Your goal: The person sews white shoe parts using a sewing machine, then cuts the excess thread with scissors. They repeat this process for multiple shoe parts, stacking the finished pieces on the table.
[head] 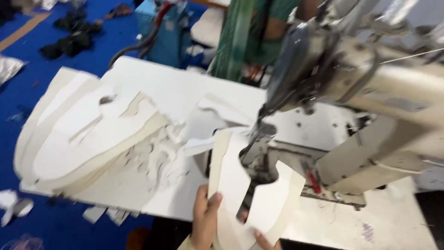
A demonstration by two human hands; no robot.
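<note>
Left hand (205,217) pinching the white cut upper piece (240,185), right hand (263,240) gripping its lower edge, steadying it under the sewing machine (351,78) needle; stacked pieces (88,139) left of machine.

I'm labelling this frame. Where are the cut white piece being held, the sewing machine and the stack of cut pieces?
white piece (231,178), head view, left flat part.
sewing machine (393,83), head view, cream arm.
stack of cut pieces (88,134), head view, top sheet.
</note>
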